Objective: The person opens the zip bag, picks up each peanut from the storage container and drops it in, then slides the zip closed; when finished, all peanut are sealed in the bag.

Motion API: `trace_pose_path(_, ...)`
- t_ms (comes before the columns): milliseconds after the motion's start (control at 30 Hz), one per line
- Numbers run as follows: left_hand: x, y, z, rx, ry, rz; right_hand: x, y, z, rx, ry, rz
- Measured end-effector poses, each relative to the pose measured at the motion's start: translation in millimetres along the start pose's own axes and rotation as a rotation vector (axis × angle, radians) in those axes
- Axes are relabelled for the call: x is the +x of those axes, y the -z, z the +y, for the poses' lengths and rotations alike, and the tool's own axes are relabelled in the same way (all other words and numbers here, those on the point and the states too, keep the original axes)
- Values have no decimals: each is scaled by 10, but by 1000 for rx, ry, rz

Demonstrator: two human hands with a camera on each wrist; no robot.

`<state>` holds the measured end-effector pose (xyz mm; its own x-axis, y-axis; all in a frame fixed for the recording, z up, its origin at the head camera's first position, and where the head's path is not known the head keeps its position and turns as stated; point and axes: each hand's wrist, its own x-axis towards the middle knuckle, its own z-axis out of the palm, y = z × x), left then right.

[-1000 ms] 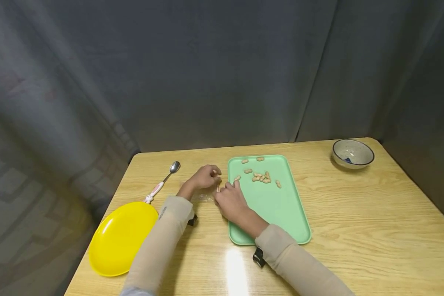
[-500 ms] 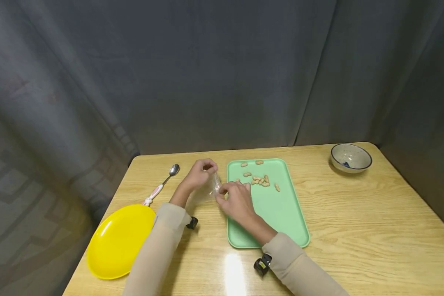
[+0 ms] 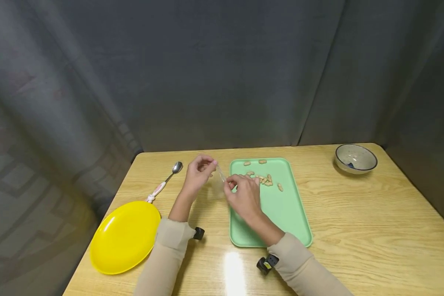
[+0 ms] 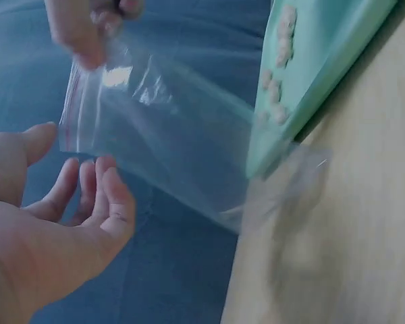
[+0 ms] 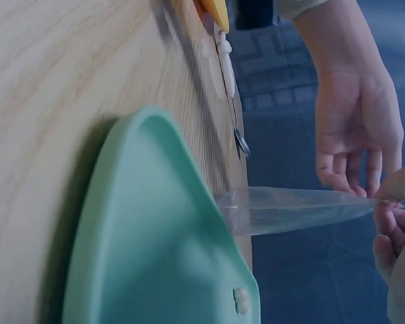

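A clear zip-lock bag (image 4: 169, 128) hangs between the two hands, its zip end up and its lower end close over the wooden table (image 3: 355, 230). Thumb and fingers of my right hand (image 3: 244, 197) pinch it at the zip edge, seen at the top of the left wrist view. My left hand (image 4: 67, 236) is beside the zip edge at the bag's other corner, thumb and fingers apart with a gap between them. Below and to the right lies a green tray (image 3: 277, 218) with several unshelled peanuts (image 3: 268, 181), partly hidden by the right hand.
On the left, a yellow plate (image 3: 126, 238) lies near the table edge. A spoon (image 3: 159, 189) with a white and pink handle lies just behind it. A speckled bowl (image 3: 356, 159) with a dark rim stands at the back right. Grey curtains (image 3: 222, 74) hang behind the table.
Both hands have risen from low beside the tray, lifting the bag upright off the table. The right hand has shifted slightly right, and the left hand's fingers have turned upward.
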<state>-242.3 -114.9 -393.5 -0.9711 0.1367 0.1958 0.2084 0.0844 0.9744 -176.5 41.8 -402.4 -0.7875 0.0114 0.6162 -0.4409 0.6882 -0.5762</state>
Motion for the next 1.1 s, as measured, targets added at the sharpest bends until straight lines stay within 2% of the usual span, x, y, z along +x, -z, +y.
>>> trace_pose_path(100, -37, -29, -37, 11, 53, -41, 12, -2, 16, 13, -2, -1)
trace_pose_path(200, -56, -54, -65, 1, 58, -75, 19, -6, 21, 38, -11, -7)
trace_pose_path(367, -86, -64, -73, -53, 27, -74, 46, 0, 16, 108, -35, -30)
trace_pose_path(467, -114, -59, -67, -63, 4, -83, 97, 20, 11, 167, -78, -61)
trace_pose_path(600, -152, -51, -63, -72, -13, -128, 175, 59, 8, 268, -179, -141)
trace_pose_path(700, -160, -34, -63, -74, -25, -154, 220, 75, 4, 321, -217, -203)
trace_pose_path(933, -167, 27, -56, -48, -28, -204, 269, 85, 7, 289, -133, -260)
trace_pose_path(1100, -176, 106, -63, 71, -36, -234, 281, 80, 8, 238, -121, -291)
